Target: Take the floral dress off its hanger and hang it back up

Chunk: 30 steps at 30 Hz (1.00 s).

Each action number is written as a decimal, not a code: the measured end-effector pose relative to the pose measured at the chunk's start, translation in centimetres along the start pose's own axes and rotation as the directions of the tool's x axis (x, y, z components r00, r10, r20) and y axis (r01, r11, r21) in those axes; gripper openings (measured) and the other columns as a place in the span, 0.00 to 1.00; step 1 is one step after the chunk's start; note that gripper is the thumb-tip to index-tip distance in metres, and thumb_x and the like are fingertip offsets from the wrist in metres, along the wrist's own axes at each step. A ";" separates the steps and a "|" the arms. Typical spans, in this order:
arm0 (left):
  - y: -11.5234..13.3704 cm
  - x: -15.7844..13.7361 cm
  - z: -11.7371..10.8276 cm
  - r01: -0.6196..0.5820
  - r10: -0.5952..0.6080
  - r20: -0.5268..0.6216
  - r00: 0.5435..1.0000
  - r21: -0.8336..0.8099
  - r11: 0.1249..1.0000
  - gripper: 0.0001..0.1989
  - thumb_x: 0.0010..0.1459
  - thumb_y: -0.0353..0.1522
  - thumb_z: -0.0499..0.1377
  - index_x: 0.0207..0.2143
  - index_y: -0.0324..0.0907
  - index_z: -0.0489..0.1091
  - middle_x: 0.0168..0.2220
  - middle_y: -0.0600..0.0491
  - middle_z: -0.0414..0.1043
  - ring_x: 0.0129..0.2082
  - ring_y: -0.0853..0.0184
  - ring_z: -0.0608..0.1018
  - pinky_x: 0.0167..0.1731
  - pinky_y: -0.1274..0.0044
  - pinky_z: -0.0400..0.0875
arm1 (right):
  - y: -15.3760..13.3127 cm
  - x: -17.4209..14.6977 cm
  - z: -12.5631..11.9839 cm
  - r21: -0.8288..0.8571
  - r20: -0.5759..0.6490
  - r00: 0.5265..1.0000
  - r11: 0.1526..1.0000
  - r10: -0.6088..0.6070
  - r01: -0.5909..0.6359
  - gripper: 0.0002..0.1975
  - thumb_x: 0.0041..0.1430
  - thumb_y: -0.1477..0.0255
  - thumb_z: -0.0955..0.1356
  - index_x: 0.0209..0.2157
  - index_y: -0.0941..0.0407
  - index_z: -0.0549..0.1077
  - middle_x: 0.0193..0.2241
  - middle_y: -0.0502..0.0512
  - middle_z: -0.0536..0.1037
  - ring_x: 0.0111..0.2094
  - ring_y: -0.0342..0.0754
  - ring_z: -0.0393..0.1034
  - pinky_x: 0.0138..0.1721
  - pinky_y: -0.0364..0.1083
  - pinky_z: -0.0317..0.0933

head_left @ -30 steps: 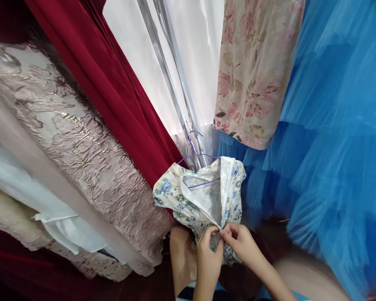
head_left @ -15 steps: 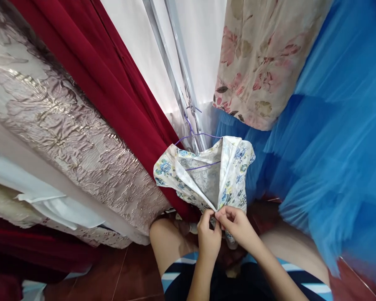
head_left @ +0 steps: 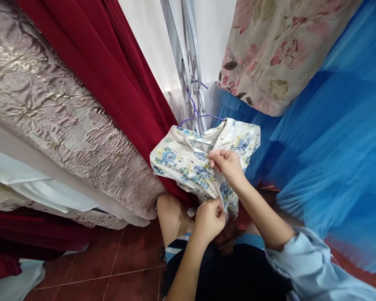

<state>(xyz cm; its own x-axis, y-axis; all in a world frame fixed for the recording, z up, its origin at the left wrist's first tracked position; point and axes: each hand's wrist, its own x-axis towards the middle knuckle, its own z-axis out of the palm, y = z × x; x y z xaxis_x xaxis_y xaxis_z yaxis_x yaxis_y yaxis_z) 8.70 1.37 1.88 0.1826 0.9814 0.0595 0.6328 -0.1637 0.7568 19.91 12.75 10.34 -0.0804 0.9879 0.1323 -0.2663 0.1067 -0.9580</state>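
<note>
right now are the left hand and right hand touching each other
Apart. The head view shows a stretch of the flowered garment between the right hand, near the neckline, and the left hand, lower down.

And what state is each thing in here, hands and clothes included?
Garment: opening mostly closed, parted at the neck.
Hanger: inside the garment's shoulders.
Left hand: pinching the garment lower down.
Right hand: pinching it near the neck.
Red cloth: hanging in folds.
Pink-flowered cloth: hanging.
Blue tulle: hanging.
</note>
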 end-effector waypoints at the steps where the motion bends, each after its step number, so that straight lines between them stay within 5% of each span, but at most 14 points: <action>1: 0.3 0.0 -0.1 -0.010 0.009 0.016 1.000 0.040 0.999 0.06 0.50 0.24 0.56 0.25 0.43 0.66 0.21 0.56 0.67 0.22 0.68 0.69 0.24 0.78 0.54 | -1.0 1.2 0.5 0.017 0.003 0.999 0.999 -0.045 0.045 0.16 0.55 0.61 0.72 0.23 0.59 0.73 0.17 0.49 0.73 0.14 0.37 0.52 0.15 0.40 0.46; 6: 0.5 -0.4 0.6 -0.046 0.034 0.075 0.997 0.173 0.984 0.09 0.47 0.21 0.55 0.24 0.44 0.65 0.21 0.55 0.66 0.21 0.68 0.67 0.23 0.76 0.50 | -4.1 3.8 2.1 0.041 -0.056 0.986 0.987 -0.156 0.158 0.14 0.58 0.66 0.70 0.22 0.59 0.72 0.16 0.48 0.71 0.13 0.35 0.51 0.15 0.39 0.45; 11: -0.3 0.1 -0.4 -0.101 0.098 0.073 0.992 0.035 0.994 0.07 0.53 0.23 0.57 0.29 0.43 0.69 0.28 0.53 0.72 0.27 0.66 0.73 0.27 0.78 0.60 | -3.5 1.8 1.8 0.062 -0.026 0.985 0.983 -0.170 0.171 0.14 0.58 0.62 0.70 0.26 0.58 0.72 0.16 0.45 0.69 0.14 0.36 0.53 0.16 0.39 0.47; 15: 1.2 3.0 -5.2 -0.181 0.153 -0.184 0.971 -0.142 0.973 0.16 0.63 0.29 0.55 0.53 0.44 0.67 0.34 0.52 0.75 0.34 0.65 0.77 0.36 0.76 0.69 | -3.2 0.4 1.1 -0.009 0.008 0.987 0.987 -0.158 0.158 0.13 0.57 0.62 0.71 0.27 0.56 0.70 0.15 0.45 0.69 0.15 0.37 0.55 0.17 0.39 0.49; 18: 3.8 6.1 -9.4 -0.323 0.240 -0.432 0.869 -0.130 0.938 0.23 0.68 0.33 0.52 0.63 0.45 0.60 0.32 0.53 0.72 0.32 0.66 0.75 0.35 0.76 0.70 | -3.7 0.0 0.4 -0.080 0.047 0.984 0.981 -0.174 0.177 0.14 0.59 0.61 0.70 0.27 0.56 0.69 0.16 0.45 0.69 0.15 0.37 0.56 0.18 0.39 0.50; 20: 5.6 8.1 -11.4 -0.398 0.342 -0.421 0.840 -0.049 0.916 0.20 0.68 0.34 0.53 0.61 0.45 0.64 0.32 0.54 0.72 0.32 0.67 0.76 0.35 0.77 0.70 | -4.3 -0.2 -0.2 -0.127 0.091 0.976 0.970 -0.197 0.207 0.15 0.60 0.61 0.69 0.27 0.56 0.69 0.16 0.45 0.70 0.16 0.38 0.57 0.19 0.39 0.51; 24: 8.1 10.6 -12.4 -0.466 0.494 -0.331 0.804 0.165 0.869 0.09 0.67 0.34 0.55 0.41 0.43 0.75 0.31 0.54 0.75 0.31 0.69 0.76 0.35 0.78 0.69 | -5.4 -0.3 -1.4 -0.191 0.163 0.961 0.949 -0.222 0.252 0.16 0.61 0.60 0.69 0.26 0.56 0.68 0.16 0.46 0.69 0.17 0.38 0.58 0.20 0.40 0.51; 30: 9.9 10.8 -11.8 -0.462 0.436 -0.572 0.695 0.109 0.880 0.08 0.65 0.33 0.58 0.33 0.40 0.73 0.25 0.56 0.72 0.25 0.71 0.75 0.29 0.80 0.70 | -3.2 1.2 -1.5 -0.181 0.147 0.969 0.958 -0.197 0.222 0.16 0.59 0.60 0.70 0.25 0.55 0.65 0.16 0.43 0.63 0.18 0.39 0.55 0.20 0.40 0.48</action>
<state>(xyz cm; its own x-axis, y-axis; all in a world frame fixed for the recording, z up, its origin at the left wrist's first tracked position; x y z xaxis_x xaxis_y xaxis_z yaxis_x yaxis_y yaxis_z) 8.07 11.58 17.66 -0.0276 0.6683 0.7434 0.5545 -0.6085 0.5677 22.14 13.79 13.17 -0.1666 0.9200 0.3547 -0.0991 0.3422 -0.9344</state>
